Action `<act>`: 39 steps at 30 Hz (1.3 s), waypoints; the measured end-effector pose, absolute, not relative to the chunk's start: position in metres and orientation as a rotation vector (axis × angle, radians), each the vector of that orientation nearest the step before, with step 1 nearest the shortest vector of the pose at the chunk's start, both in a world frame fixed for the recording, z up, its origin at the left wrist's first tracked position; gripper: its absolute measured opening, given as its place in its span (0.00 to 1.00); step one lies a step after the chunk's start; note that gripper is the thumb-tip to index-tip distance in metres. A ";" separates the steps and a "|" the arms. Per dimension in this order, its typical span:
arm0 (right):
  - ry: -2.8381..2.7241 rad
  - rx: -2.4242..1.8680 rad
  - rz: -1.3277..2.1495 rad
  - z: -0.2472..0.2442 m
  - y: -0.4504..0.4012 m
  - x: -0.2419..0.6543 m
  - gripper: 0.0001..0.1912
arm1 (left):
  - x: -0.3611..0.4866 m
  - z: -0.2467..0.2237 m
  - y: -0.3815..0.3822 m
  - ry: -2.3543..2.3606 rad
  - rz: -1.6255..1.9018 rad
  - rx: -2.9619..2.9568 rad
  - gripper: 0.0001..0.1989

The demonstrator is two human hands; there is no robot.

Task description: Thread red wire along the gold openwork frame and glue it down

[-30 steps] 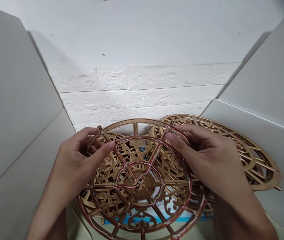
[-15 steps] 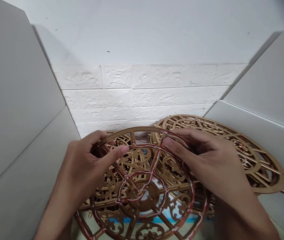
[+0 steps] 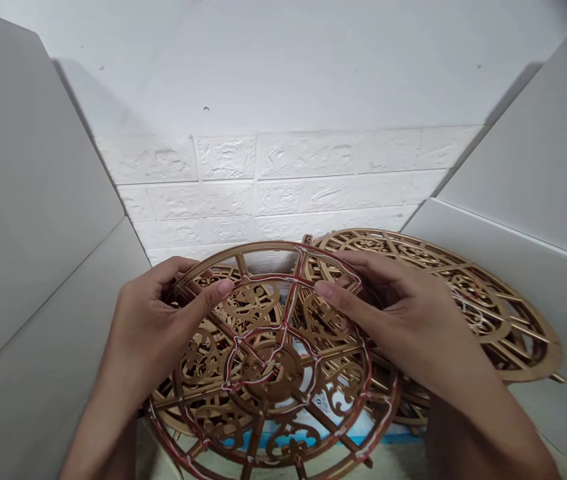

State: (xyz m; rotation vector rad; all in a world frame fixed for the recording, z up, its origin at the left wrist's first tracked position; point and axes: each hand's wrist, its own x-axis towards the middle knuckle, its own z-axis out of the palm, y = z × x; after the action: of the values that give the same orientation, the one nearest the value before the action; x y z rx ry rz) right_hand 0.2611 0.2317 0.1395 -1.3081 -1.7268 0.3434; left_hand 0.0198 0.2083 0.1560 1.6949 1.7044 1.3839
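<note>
A gold lattice wheel stands tilted up in front of the person, held between both hands, its lower rim running out of view at the bottom. A red-and-white cord is threaded along its spokes and around its hub. Compared with a moment ago, the wheel has turned a little counterclockwise, carrying its top spokes toward the left of the view.

The left hand grips the upper left of the rim: its fingers curl behind the rim, and the thumb reaches across the front with a gap to the fingers. The right hand takes the upper right, its fingers arched over the rim and spread a little, with the thumb resting beside the cord.

Behind the wheel, a second gold disc lies tilted to the right. A blue-and-white printed sheet shows beneath. Grey card panels stand on the left, and a white brick-effect wall closes the back.
</note>
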 end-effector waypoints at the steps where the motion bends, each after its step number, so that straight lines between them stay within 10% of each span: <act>1: -1.710 -1.310 0.345 0.139 0.231 0.261 0.21 | 0.020 0.156 0.208 1.705 1.380 1.695 0.14; 13: -1.731 -1.263 0.406 0.146 0.226 0.249 0.13 | 0.026 0.149 0.208 1.735 1.402 2.413 0.19; 39: -1.678 -1.186 0.348 0.145 0.229 0.260 0.07 | 0.013 0.151 0.214 1.861 1.307 1.864 0.20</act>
State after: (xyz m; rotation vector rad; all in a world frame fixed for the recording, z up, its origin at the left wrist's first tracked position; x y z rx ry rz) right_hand 0.2601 0.2293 0.1445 -1.1865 -1.6782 0.3476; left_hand 0.0127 0.2135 0.1510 1.8636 1.8614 1.3069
